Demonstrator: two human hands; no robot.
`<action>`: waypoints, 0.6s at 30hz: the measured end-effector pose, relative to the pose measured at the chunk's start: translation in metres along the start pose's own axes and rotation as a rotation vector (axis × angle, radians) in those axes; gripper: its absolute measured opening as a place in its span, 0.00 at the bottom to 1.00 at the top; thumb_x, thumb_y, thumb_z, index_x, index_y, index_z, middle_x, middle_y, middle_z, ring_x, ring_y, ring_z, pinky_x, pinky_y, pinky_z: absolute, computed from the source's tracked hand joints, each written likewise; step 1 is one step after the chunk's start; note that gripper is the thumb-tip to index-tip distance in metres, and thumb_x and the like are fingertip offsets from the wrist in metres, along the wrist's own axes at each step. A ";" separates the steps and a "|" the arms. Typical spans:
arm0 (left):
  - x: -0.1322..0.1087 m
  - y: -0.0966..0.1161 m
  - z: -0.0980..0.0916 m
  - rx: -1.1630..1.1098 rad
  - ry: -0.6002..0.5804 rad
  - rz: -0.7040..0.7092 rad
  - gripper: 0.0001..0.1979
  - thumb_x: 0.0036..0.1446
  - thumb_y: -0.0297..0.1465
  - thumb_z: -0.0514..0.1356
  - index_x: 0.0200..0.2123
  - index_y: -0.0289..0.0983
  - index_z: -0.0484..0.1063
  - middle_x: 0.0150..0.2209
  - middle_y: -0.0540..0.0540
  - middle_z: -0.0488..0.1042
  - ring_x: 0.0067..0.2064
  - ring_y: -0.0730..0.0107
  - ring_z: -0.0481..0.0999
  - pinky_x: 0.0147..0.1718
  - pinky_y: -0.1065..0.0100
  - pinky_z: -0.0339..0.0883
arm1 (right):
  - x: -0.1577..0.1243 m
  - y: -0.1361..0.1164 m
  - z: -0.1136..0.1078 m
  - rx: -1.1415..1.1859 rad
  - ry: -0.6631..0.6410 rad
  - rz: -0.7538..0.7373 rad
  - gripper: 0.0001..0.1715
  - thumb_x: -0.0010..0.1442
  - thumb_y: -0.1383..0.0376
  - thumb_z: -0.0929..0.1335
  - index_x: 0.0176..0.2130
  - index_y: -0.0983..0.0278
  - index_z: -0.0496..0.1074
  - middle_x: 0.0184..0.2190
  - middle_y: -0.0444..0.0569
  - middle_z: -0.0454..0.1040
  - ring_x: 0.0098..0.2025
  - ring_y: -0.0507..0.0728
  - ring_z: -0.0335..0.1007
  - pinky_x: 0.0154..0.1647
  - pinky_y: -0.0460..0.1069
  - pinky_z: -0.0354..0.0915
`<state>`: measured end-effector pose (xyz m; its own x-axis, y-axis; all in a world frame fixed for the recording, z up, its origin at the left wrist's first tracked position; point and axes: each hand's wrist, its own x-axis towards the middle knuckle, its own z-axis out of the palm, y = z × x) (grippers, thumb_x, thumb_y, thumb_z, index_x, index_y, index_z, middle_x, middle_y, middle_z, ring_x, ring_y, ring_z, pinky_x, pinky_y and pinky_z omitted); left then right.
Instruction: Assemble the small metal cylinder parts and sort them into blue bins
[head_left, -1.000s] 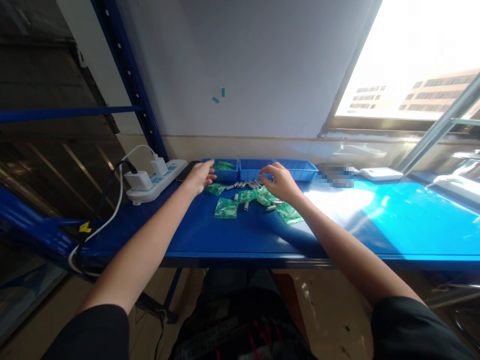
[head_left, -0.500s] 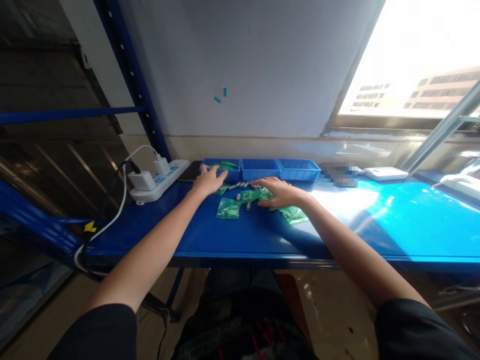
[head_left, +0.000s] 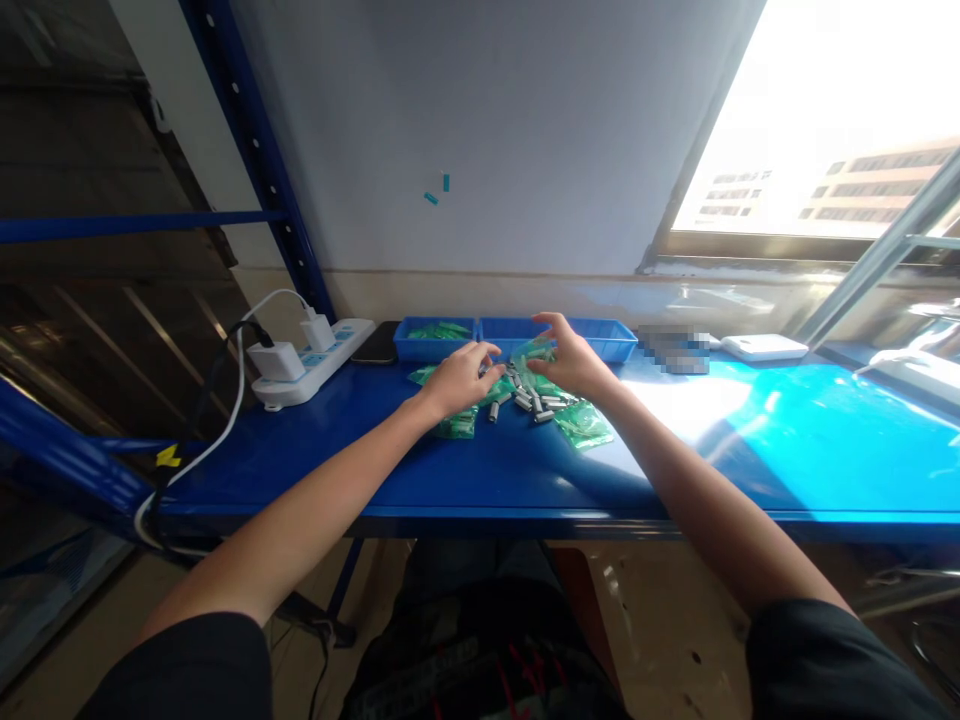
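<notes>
My left hand (head_left: 459,380) lies on the blue table (head_left: 465,470) with its fingers curled together at a heap of small metal cylinders (head_left: 529,400). What the fingertips pinch is too small to name. My right hand (head_left: 574,362) is raised just behind the heap and pinches a small green bag (head_left: 531,350) by its edge. More green bags (head_left: 583,426) lie flat around the cylinders, one partly under my left hand (head_left: 456,426).
Three blue bins stand in a row against the wall; the left one (head_left: 437,345) holds green bags. A white power strip (head_left: 315,366) with chargers and a dark phone (head_left: 377,346) lie to the left. A white device (head_left: 761,347) sits at the right by the window.
My left hand has moved right from the left bin to the cylinder heap. My right hand has lifted from lying flat on the bags and now holds a green bag.
</notes>
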<state>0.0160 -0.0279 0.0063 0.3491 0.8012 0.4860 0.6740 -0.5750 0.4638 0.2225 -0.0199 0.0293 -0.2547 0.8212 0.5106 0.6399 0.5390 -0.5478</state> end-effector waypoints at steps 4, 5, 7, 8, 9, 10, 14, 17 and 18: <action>-0.001 0.008 0.000 -0.080 0.080 0.039 0.17 0.62 0.40 0.53 0.47 0.36 0.69 0.37 0.45 0.73 0.33 0.68 0.71 0.34 0.67 0.65 | -0.004 -0.011 0.004 0.153 -0.048 -0.030 0.33 0.50 0.66 0.70 0.54 0.64 0.59 0.29 0.42 0.69 0.31 0.54 0.67 0.35 0.50 0.63; 0.000 0.009 -0.001 -0.094 0.111 0.051 0.16 0.61 0.39 0.54 0.47 0.36 0.70 0.37 0.45 0.73 0.34 0.68 0.72 0.34 0.68 0.66 | -0.005 -0.013 0.006 0.158 -0.073 -0.050 0.31 0.50 0.66 0.70 0.52 0.63 0.61 0.26 0.40 0.68 0.29 0.53 0.66 0.32 0.49 0.61; 0.001 0.008 -0.003 -0.118 0.150 0.082 0.13 0.60 0.37 0.55 0.43 0.36 0.71 0.37 0.45 0.73 0.34 0.69 0.72 0.33 0.69 0.66 | -0.007 -0.015 0.012 0.125 -0.097 -0.082 0.26 0.50 0.64 0.71 0.48 0.63 0.64 0.23 0.38 0.66 0.26 0.52 0.62 0.29 0.47 0.58; 0.002 0.007 -0.004 -0.135 0.153 0.098 0.11 0.59 0.35 0.56 0.41 0.36 0.72 0.36 0.46 0.74 0.34 0.70 0.72 0.33 0.70 0.66 | -0.007 -0.015 0.014 0.106 -0.098 -0.093 0.25 0.50 0.64 0.71 0.47 0.63 0.65 0.22 0.37 0.64 0.25 0.51 0.61 0.29 0.47 0.57; 0.003 0.006 -0.005 -0.158 0.149 0.109 0.09 0.59 0.34 0.56 0.38 0.36 0.72 0.35 0.47 0.74 0.33 0.71 0.72 0.32 0.71 0.66 | -0.008 -0.016 0.016 0.101 -0.096 -0.095 0.24 0.50 0.63 0.72 0.47 0.63 0.66 0.21 0.37 0.63 0.25 0.51 0.60 0.28 0.47 0.56; 0.004 0.005 -0.006 -0.187 0.146 0.111 0.08 0.58 0.33 0.56 0.36 0.36 0.72 0.34 0.48 0.74 0.33 0.71 0.72 0.31 0.71 0.65 | -0.008 -0.016 0.017 0.121 -0.094 -0.083 0.25 0.50 0.63 0.72 0.47 0.63 0.66 0.21 0.36 0.63 0.25 0.51 0.60 0.28 0.47 0.56; 0.005 0.004 -0.011 -0.313 0.198 0.061 0.07 0.55 0.31 0.58 0.37 0.36 0.72 0.31 0.49 0.73 0.32 0.72 0.72 0.27 0.74 0.64 | -0.008 -0.018 0.013 0.540 -0.256 0.142 0.22 0.53 0.57 0.71 0.45 0.63 0.67 0.27 0.42 0.69 0.27 0.51 0.65 0.28 0.46 0.61; 0.004 0.007 -0.013 -0.378 0.272 0.034 0.07 0.54 0.29 0.58 0.36 0.35 0.72 0.32 0.48 0.73 0.31 0.73 0.71 0.26 0.75 0.64 | -0.008 -0.024 0.006 0.938 -0.412 0.321 0.19 0.54 0.53 0.71 0.39 0.64 0.69 0.33 0.47 0.72 0.31 0.53 0.70 0.30 0.47 0.67; 0.004 0.008 -0.013 -0.390 0.304 0.039 0.07 0.53 0.29 0.58 0.36 0.35 0.72 0.32 0.48 0.73 0.31 0.73 0.71 0.26 0.75 0.65 | -0.009 -0.026 0.005 1.029 -0.430 0.361 0.20 0.54 0.51 0.70 0.38 0.64 0.69 0.33 0.47 0.73 0.32 0.54 0.71 0.31 0.48 0.68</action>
<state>0.0142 -0.0321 0.0218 0.1247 0.7267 0.6756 0.3500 -0.6693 0.6554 0.2050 -0.0399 0.0359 -0.5282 0.8472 0.0578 -0.1127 -0.0024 -0.9936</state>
